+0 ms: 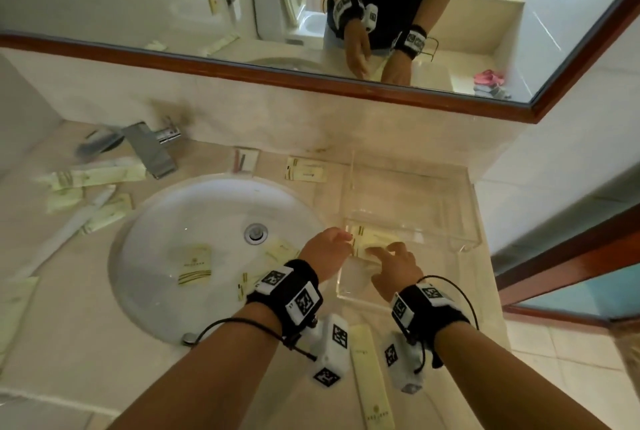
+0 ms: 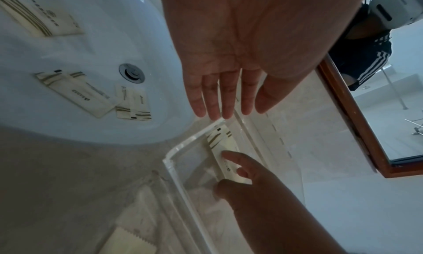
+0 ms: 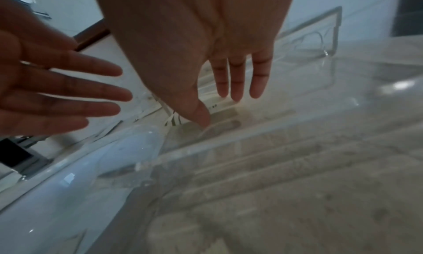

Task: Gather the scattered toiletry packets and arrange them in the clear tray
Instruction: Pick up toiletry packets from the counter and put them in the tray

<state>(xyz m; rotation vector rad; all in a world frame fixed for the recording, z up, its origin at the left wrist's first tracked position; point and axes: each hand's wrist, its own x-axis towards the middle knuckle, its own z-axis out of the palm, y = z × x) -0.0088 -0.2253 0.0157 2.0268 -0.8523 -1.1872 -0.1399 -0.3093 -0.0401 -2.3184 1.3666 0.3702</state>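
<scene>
The clear tray (image 1: 460, 187) stands on the counter to the right of the sink. One cream packet with olive stripes (image 1: 367, 239) lies flat in its near left corner. My right hand (image 1: 388, 253) reaches into the tray, and its thumb and straight fingers touch that packet (image 2: 223, 144). My left hand (image 1: 330, 242) hovers over the tray's left rim (image 2: 176, 156), flat and holding nothing. Three packets lie in the sink basin: a square one (image 1: 194, 265), one near the drain (image 1: 280, 249) and one under my left wrist (image 1: 244, 286). More lie on the counter at the left (image 1: 97, 175).
Two small packets (image 1: 246, 160) (image 1: 305, 169) lie behind the basin by the wall. A long packet (image 1: 370, 377) lies at the counter's front edge between my wrists. The chrome tap (image 1: 149, 149) stands at the back left. A wood-framed mirror (image 1: 346, 83) runs above the backsplash.
</scene>
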